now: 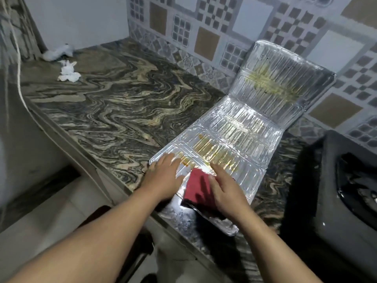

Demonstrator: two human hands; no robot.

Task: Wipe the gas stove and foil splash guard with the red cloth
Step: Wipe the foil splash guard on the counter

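Your left hand (163,176) lies flat and open on the near left corner of the foil splash guard (240,127), fingers spread, pinning it to the marbled stone counter (114,103) and grasping nothing. Just to its right, your right hand (226,193) presses flat on the red cloth (199,184), fingers extended rather than clenched, so the cloth is held down under the palm, not gripped. The guard lies unfolded on the counter with its far panel propped against the tiled wall (204,27); yellow-brown grease streaks run across the ribbed panels beyond your fingers and over the upright panel. From here the likely trouble is the foil itself: it looks thin, and hard strokes across the ribs could crease or tear it, or push the sheet away if your left hand lets up. The near edge overhangs the counter lip, so a pull toward you may drag it off. Far left, crumpled white tissues (68,71) and a pale rag (59,52) sit well apart, out of the way. At the far right the gas stove (334,201) stands dark and near the guard, its surface not yet reached by the cloth; nothing lies between the two.
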